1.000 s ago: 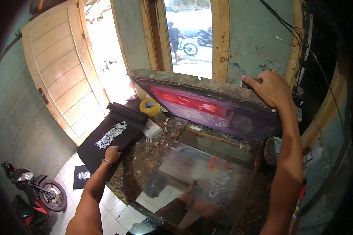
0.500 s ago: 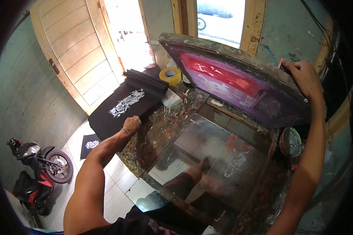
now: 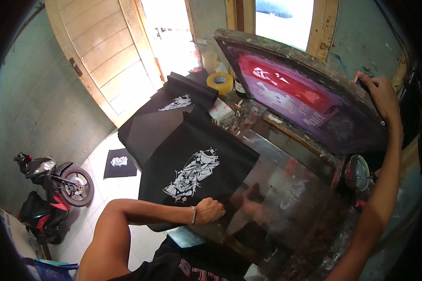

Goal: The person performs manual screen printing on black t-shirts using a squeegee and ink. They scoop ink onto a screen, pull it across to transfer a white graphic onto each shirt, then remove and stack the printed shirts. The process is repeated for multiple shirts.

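Observation:
Gripped by its near corner, a black fabric sheet with a white printed figure hangs from my left hand, whose fingers are closed. The sheet spans from the dark stack at the left to the glass plate. My right hand is closed on the upper right corner of a printing screen, a wooden frame with red and purple mesh. That screen is tilted up at the far side of the glass, on which a faint pale figure shows.
A roll of yellow tape and a white block sit behind the fabric. A paint-stained bowl stands by my right forearm. On the tiled floor lie a small printed black sheet and, further left, a parked motorbike.
My left hand has drawn the black fabric sheet off the stack, towards me and right, partly over the glass. My right hand still holds the screen up.

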